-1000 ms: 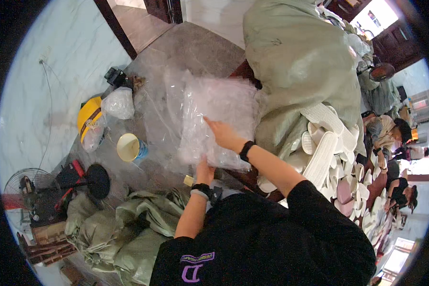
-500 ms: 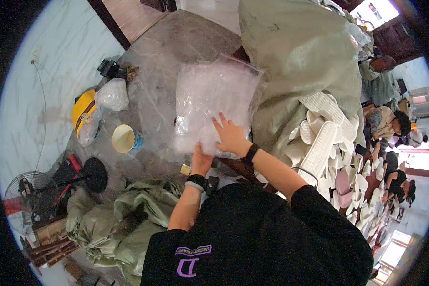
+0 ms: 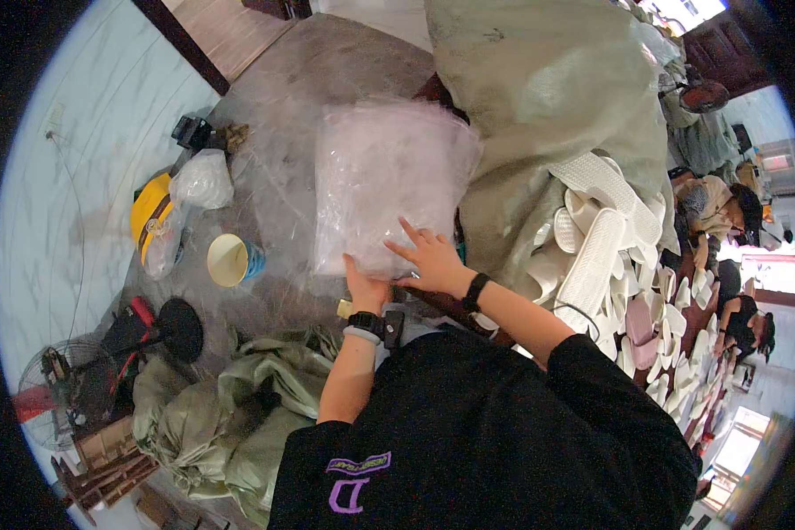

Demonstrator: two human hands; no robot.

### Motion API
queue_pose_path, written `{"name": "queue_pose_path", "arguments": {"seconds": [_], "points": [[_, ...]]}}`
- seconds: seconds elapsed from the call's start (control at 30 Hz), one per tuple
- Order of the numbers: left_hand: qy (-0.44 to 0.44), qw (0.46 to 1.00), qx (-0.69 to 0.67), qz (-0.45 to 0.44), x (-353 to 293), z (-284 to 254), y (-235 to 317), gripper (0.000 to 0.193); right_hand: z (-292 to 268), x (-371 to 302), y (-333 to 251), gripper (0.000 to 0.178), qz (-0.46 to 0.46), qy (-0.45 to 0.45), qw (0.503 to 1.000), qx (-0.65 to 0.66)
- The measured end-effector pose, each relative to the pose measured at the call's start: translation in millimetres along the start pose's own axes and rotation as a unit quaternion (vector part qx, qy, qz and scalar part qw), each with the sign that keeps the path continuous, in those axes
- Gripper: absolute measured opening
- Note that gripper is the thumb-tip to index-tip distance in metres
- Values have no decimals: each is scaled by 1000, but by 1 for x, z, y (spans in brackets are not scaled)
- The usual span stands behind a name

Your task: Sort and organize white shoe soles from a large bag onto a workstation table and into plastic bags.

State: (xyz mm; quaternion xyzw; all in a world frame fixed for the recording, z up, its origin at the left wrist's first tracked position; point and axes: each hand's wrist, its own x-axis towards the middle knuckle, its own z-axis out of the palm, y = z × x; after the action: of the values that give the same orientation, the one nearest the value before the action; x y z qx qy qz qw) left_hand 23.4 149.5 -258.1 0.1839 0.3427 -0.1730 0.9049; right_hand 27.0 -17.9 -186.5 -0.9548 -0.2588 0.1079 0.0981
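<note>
A stack of clear plastic bags [image 3: 389,177] lies before me, its near edge toward my body. At the near left part of that edge is my left hand [image 3: 368,290], thumb on top and the other fingers out of sight under the plastic; it appears to grip the edge. My right hand [image 3: 436,264] rests by the near right corner, fingers spread over the top sheet and nothing held in them. Both wrists carry dark bands.
A paper cup [image 3: 229,261], a yellow cap [image 3: 152,210] and a bundled clear bag [image 3: 203,179] stand left. Green sacking [image 3: 261,397] lies near left by a fan [image 3: 66,389]. At right, white slippers [image 3: 592,256] pile against a large green sack [image 3: 556,97]; people [image 3: 720,212] sit beyond.
My right hand has slid back toward the near edge of the bags. The left hand has shifted slightly left, and the top of the stack looks smoother and a little displaced leftward.
</note>
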Motion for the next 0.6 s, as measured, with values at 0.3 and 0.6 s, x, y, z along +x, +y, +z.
{"name": "queue_pose_path", "arguments": {"seconds": [0.3,0.6], "points": [[-17,999,14,31,12,-17,0,63,7,-54,46,49,-93,-12,996,-1],[29,997,60,28,15,-20,6,59,49,-50,65,10,-179,2,982,52]]}}
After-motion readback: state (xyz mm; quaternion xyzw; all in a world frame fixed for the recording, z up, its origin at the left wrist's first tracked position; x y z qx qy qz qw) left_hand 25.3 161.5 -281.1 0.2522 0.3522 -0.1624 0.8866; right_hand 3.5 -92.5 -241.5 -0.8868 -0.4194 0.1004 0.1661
